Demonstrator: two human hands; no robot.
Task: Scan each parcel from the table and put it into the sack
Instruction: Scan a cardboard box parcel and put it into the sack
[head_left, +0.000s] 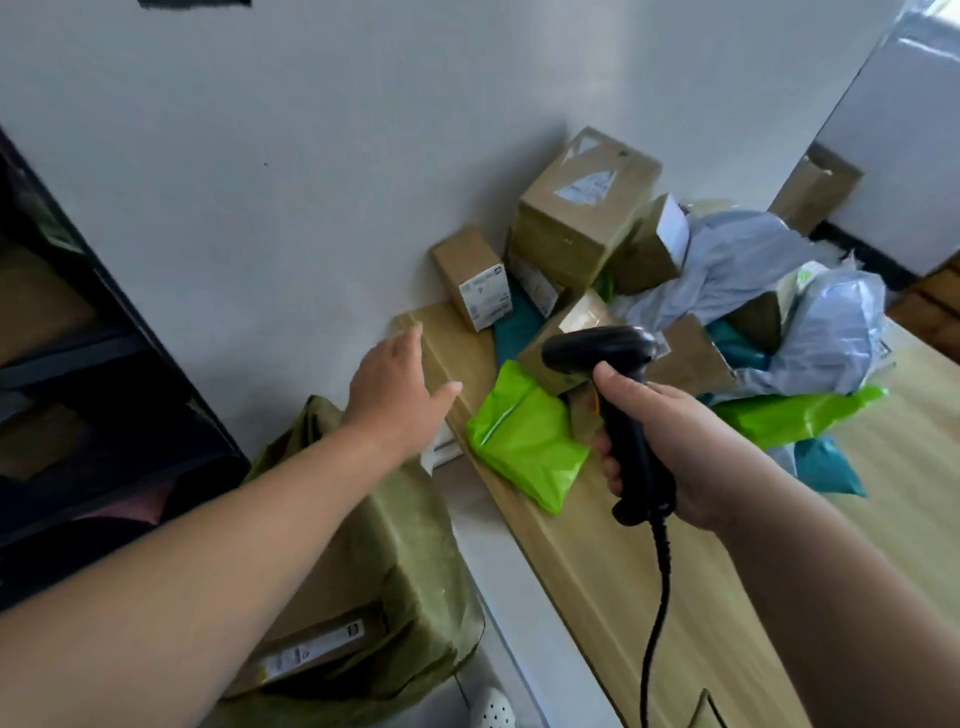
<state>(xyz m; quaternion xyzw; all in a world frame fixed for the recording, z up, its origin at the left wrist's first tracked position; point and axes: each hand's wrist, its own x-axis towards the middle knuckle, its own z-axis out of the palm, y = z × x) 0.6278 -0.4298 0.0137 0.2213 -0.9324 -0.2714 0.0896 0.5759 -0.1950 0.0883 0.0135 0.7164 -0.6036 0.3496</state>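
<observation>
My right hand (670, 436) grips a black corded barcode scanner (618, 395), its head over the parcel pile. My left hand (397, 395) is spread flat and holds nothing, hovering at the table's left edge above the sack. On the wooden table (613, 561) lies a bright green mailer (524, 436) nearest the scanner. Behind it are a small brown box with a white label (475, 275), a larger brown box (582, 208), grey plastic bags (831, 332), teal mailers and a second green mailer (789, 410). The olive-green sack (410, 561) stands on the floor left of the table with a labelled brown box (311, 649) inside.
A white wall (311, 156) runs behind the table. A dark shelf unit (78, 364) stands at the left. A white shoe (491, 709) shows on the floor by the sack. Another brown box (815, 187) sits at the far right by the wall.
</observation>
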